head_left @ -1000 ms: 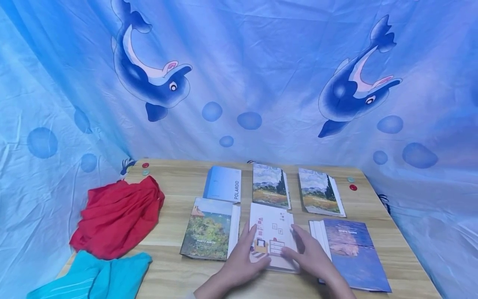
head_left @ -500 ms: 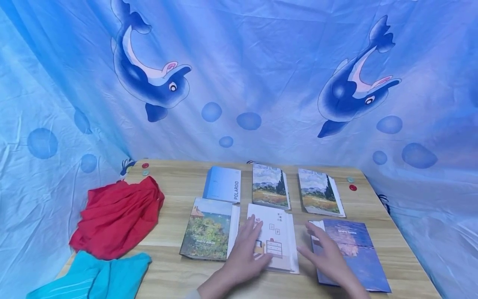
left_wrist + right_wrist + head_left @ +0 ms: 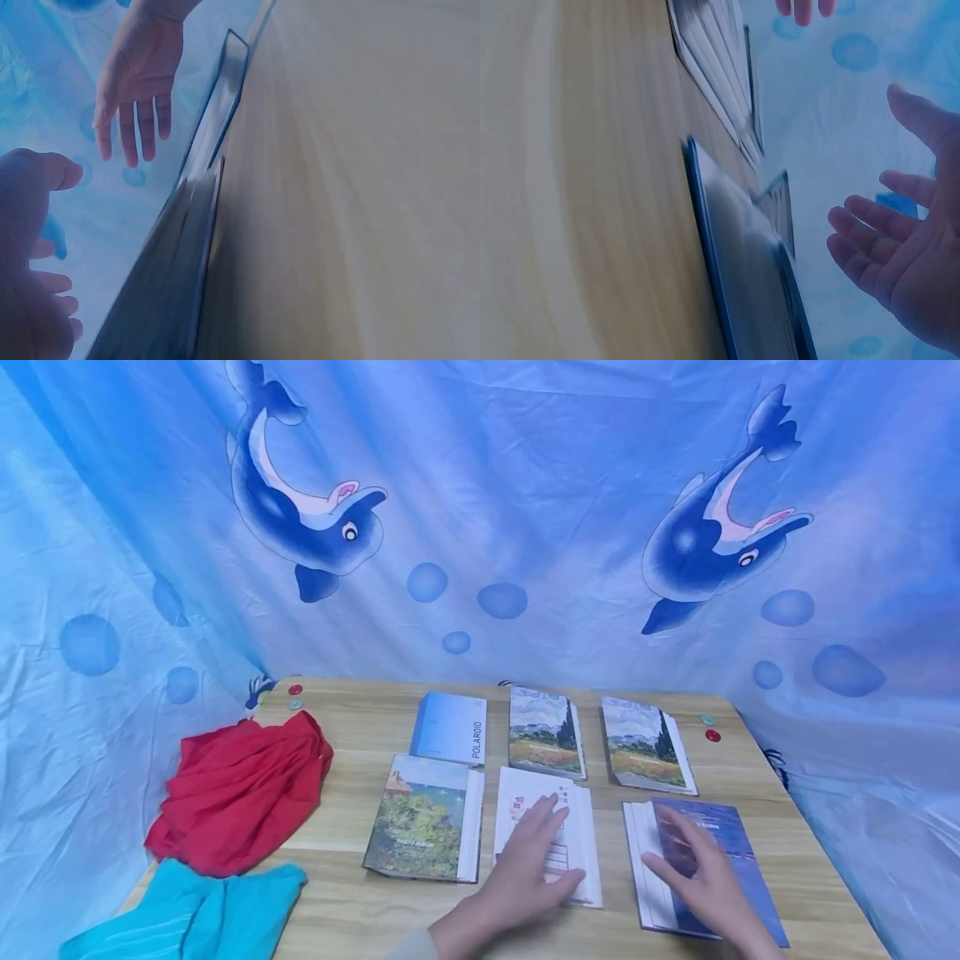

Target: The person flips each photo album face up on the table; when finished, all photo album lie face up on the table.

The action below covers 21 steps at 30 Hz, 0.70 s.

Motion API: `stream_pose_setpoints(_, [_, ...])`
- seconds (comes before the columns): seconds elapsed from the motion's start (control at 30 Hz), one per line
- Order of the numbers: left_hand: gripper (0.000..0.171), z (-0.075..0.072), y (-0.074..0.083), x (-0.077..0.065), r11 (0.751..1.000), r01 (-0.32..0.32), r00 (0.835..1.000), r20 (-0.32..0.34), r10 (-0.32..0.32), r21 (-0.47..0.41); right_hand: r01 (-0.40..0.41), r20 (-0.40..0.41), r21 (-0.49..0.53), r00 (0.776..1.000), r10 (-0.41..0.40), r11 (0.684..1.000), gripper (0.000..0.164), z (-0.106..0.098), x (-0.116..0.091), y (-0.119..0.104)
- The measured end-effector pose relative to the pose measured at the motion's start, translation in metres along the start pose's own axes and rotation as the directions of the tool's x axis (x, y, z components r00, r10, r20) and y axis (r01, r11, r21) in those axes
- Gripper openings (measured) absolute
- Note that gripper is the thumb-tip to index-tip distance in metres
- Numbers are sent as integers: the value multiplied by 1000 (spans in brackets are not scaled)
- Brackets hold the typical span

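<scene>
My left hand point(image 3: 528, 868) hovers over a white photo album point(image 3: 517, 797) with small furniture drawings on its cover, in the middle of the near row. In the left wrist view its fingers are loosely bent and hold nothing, apart from the album. My right hand point(image 3: 701, 872) is above the blue-purple photo album point(image 3: 750, 885) at the right of that row, fingers spread. The right wrist view shows a gap between the right hand point(image 3: 907, 240) and the blue-edged album point(image 3: 742, 255). The hands partly cover both albums in the head view.
A green garden-print album point(image 3: 416, 827) lies left of the white one. Behind stand a blue Polaroid album point(image 3: 450, 727) and two landscape-print albums point(image 3: 543, 735). Red cloth point(image 3: 240, 793) and turquoise cloth point(image 3: 195, 910) lie at the table's left; red and green buttons point(image 3: 713, 736) are near the back corners.
Both hands were at the sides of the white album. The right hand has let go and moved right over the blue-purple album; the left has come off the edge and shifted right over the white album.
</scene>
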<state>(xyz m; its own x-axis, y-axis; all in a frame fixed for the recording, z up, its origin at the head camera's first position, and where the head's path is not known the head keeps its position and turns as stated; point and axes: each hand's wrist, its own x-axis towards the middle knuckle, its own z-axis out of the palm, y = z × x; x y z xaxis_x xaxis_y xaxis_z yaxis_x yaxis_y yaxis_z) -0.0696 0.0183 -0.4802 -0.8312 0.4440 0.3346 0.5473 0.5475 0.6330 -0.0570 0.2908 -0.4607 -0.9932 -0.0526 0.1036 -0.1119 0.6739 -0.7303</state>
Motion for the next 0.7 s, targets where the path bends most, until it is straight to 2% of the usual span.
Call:
stream_pose_setpoints(0.17, [73, 10, 10, 10, 1000, -11, 998, 63, 12, -15, -7, -44, -4, 999, 7, 1000, 67, -13, -2, 13])
stream_pose_setpoints(0.3, [71, 21, 15, 15, 1000, -15, 996, 93, 16, -18, -36, -58, -54, 998, 33, 998, 69, -21, -6, 22])
stream_pose_setpoints(0.43, [72, 30, 19, 18, 999, -42, 992, 117, 39, 16, -79, -62, -121, 995, 72, 989, 72, -31, -11, 33])
stream_pose_setpoints(0.57, [72, 37, 23, 18, 996, -80, 988, 132, 76, 25, -186, -16, -178, 982, 187, 966, 83, -43, -12, 43])
stream_pose_setpoints(0.7, [69, 42, 25, 19, 995, -100, 986, 134, 100, -5, -304, 70, -220, 943, 326, 927, 97, -54, -10, 53])
